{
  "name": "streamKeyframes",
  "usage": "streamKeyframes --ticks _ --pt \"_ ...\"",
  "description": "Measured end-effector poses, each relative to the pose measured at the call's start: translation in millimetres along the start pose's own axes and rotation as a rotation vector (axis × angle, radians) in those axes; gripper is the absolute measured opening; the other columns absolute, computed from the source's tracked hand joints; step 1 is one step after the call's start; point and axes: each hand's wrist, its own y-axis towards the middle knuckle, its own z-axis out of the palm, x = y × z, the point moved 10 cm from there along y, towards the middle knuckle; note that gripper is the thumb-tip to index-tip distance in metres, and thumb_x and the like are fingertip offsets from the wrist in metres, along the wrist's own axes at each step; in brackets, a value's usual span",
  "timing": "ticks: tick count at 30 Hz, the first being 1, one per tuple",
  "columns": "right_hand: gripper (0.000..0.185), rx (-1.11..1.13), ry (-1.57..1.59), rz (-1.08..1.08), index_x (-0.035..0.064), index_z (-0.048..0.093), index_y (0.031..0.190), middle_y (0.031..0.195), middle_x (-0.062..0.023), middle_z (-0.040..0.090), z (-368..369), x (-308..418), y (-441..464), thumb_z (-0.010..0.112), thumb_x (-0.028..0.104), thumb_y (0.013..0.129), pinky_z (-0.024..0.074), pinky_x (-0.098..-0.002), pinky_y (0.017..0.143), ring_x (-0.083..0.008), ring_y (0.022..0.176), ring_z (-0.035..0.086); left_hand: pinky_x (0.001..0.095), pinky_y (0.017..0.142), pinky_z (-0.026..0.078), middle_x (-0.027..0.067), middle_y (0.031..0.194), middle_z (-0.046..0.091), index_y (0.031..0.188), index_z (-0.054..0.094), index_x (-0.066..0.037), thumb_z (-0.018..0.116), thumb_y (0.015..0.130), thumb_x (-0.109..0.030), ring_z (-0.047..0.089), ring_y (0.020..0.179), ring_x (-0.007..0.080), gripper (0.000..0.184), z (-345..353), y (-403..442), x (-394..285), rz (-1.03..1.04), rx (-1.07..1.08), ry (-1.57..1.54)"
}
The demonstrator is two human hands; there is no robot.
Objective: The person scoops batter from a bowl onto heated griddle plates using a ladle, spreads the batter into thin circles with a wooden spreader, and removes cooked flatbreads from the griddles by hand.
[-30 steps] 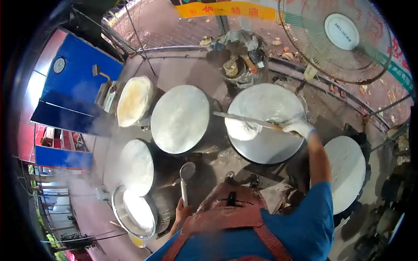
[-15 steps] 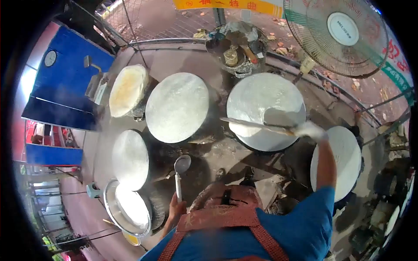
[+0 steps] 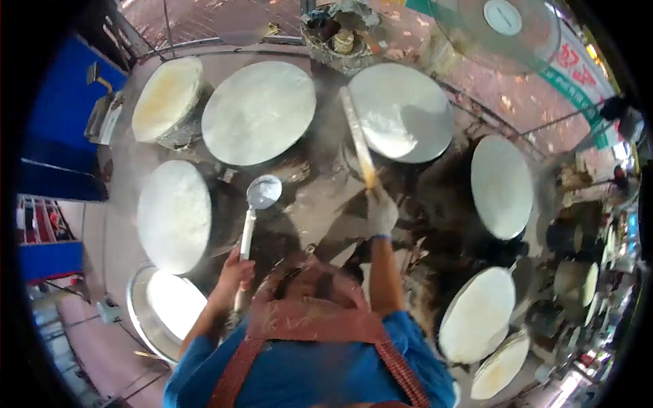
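Item: long flat stick, pale, browner toward the handle. Location: slanting along the left edge of a round griddle; contact with the rim cannot be told.
Item: white, glossy patch, lying on the near part of that griddle.
Item: ladle, bowl outward, a whitish film inside; well apart from the stick.

Handling, as judged: the stick would be best kept nearly flat to the griddle, with light, even pressure and unbroken sweeps, so that the wet layer neither tears nor heaps. The ladle should stay level and clear of the stick's path.

Right hand: pale glove, somewhat blurred; grip clamped on the stick's lower end. Forearm points straight ahead from the body, hand short of the griddle's near edge.
Left hand: bare; grip closed round the ladle's handle, which protrudes below the fist. Elbow bent, forearm angled forward and inward.

Adjacent: second griddle, left of the first; third griddle, beyond the ladle; metal basin, left of the left forearm.
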Motion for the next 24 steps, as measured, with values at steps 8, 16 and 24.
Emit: streamKeyframes --ticks 8,16,24 --pt "0.033 -0.223 -0.237 0.148 0.0086 0.064 0.101 0.080 -0.0181 0.063 -79 -11 -14 0.057 0.035 0.082 0.0471 -0.0392 0.064 -0.0343 0.071 0.060 0.0185 0.030 0.025 -0.0013 0.059 0.038 0.128 0.034 -0.033 0.049 0.081 -0.006 0.031 0.039 0.0061 0.055 -4 -33 26 -0.086 0.177 -0.408" --pt "0.026 -0.119 -0.447 0.064 0.0143 0.068 0.091 0.077 -0.0149 0.064 -110 -40 27 0.053 0.034 0.082 0.0487 -0.0428 0.061 -0.0325 0.072 0.061 0.0220 0.035 0.031 0.0008 0.066 0.040 0.130 0.037 -0.032 0.048 0.086 -0.012 0.037 0.044 0.0102 0.050 31 -36 22 0.031 0.551 -0.568" --pt "0.031 0.060 -0.396 0.027 0.0166 0.067 0.096 0.084 -0.0145 0.064 -64 -20 24 0.059 0.041 0.079 0.0476 -0.0393 0.076 -0.0311 0.083 0.061 0.0211 0.035 0.030 -0.0006 0.063 0.039 0.136 0.031 -0.028 0.045 0.086 -0.007 0.033 0.042 0.0060 0.056 88 -20 24 -0.169 0.651 -0.636"
